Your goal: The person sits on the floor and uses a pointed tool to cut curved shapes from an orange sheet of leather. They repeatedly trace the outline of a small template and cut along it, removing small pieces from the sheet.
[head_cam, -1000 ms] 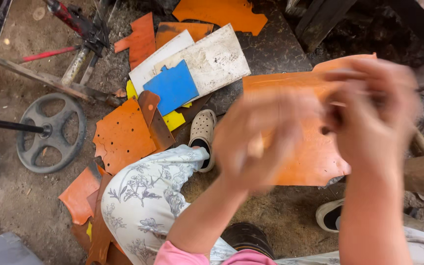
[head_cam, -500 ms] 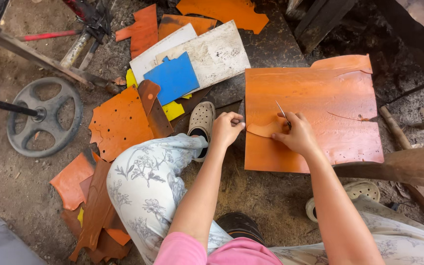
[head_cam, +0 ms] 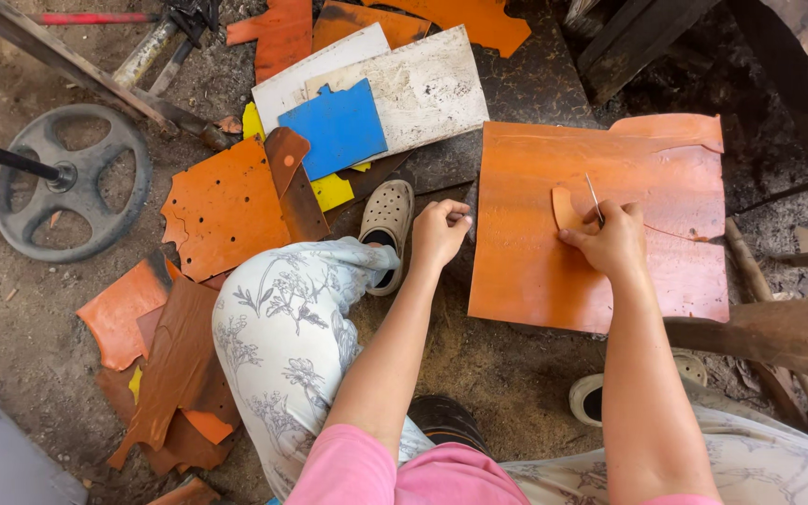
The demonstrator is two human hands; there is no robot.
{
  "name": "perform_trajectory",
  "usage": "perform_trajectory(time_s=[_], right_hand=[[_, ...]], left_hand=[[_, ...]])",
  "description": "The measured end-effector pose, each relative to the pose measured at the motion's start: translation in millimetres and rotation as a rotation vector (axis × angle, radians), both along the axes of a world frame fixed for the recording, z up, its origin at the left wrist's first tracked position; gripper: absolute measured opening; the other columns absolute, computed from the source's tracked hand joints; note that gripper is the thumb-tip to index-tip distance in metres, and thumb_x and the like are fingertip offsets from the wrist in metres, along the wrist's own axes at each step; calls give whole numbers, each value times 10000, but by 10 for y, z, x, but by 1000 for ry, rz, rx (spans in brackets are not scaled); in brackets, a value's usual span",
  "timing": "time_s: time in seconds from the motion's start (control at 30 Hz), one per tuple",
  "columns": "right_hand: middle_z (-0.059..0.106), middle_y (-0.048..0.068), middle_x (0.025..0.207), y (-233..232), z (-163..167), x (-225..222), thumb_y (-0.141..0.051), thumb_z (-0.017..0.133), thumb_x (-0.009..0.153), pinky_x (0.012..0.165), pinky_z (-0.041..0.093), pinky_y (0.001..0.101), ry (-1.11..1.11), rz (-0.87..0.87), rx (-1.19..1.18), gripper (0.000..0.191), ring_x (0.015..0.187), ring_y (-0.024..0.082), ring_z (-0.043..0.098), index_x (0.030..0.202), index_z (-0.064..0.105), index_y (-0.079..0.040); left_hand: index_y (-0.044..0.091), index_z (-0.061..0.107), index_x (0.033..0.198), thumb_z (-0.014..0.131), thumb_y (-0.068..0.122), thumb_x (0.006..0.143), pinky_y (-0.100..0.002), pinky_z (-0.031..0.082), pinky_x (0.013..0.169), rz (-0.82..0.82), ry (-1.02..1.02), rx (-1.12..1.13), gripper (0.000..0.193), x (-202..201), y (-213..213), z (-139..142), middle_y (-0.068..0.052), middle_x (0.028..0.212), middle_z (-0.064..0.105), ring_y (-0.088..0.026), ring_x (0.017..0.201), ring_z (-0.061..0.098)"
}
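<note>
Right hand [head_cam: 613,241] grips a thin blade [head_cam: 593,196], fingers closed, on the orange sheet [head_cam: 535,271]; left hand [head_cam: 439,232], fisted, empty, rests at the sheet's left edge.

Dirt floor [head_cam: 39,309] strewn with orange sheets [head_cam: 222,206], white boards [head_cam: 423,89], iron wheel [head_cam: 72,182].

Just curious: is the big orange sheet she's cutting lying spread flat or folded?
Spread flat: the orange sheet lies open on the ground, only its top right corner curling, under the right hand.
</note>
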State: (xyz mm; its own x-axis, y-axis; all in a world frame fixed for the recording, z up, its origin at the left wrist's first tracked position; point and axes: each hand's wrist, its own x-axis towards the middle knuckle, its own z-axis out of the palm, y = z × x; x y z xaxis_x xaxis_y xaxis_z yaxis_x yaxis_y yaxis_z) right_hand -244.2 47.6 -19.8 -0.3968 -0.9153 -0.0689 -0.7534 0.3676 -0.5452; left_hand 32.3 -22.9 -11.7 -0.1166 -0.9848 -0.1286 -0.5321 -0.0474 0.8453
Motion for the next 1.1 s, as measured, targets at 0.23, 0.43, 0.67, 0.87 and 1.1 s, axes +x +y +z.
perform_trajectory(time_s=[0.23, 0.43, 0.67, 0.87, 1.1], right_hand=[[634, 166, 1178, -235, -11, 117, -153, 912, 692, 910, 549, 424, -108, 128, -39, 483, 1034, 341, 661, 1126, 725, -52], [687, 160, 1071, -464, 238, 326, -61, 881, 681, 848, 530, 438, 36, 247, 124, 398, 1032, 355, 650, 1051, 733, -45], [709, 62, 957, -518, 481, 454, 12, 716, 930, 755, 544, 246, -847, 200, -155, 136, 859, 129, 685, 1057, 693, -30], [621, 49, 921, -447, 611, 572, 15, 690, 973, 559, 448, 210, -1218, 82, -122, 132, 664, 62, 540, 1073, 639, -56], [738, 35, 1081, -350, 702, 380, 6, 655, 957, 523, 453, 201, -1147, -215, -180, 170, 667, 52, 567, 1105, 673, -76]], left_hand=[[81, 762, 1080, 729, 111, 899, -337, 594, 754, 64, 102, -70, 187, -127, -15, -65, -65, 978, 704, -175, 818, 721], [81, 762, 1107, 716, 118, 917, -323, 589, 751, 66, 163, -91, 199, -202, -48, -33, -55, 983, 716, -161, 820, 723], [91, 744, 1167, 677, 207, 982, -305, 578, 822, 14, 307, 59, 229, -253, -106, 69, -58, 1066, 766, -156, 954, 735], [50, 667, 1195, 578, 213, 1033, -304, 604, 816, -21, 1020, 590, 246, -337, -105, 109, -88, 1076, 729, -215, 954, 746], [6, 714, 1188, 720, 0, 920, -298, 571, 685, 155, 729, 350, 269, -352, -152, 54, -115, 943, 725, -164, 784, 697]])
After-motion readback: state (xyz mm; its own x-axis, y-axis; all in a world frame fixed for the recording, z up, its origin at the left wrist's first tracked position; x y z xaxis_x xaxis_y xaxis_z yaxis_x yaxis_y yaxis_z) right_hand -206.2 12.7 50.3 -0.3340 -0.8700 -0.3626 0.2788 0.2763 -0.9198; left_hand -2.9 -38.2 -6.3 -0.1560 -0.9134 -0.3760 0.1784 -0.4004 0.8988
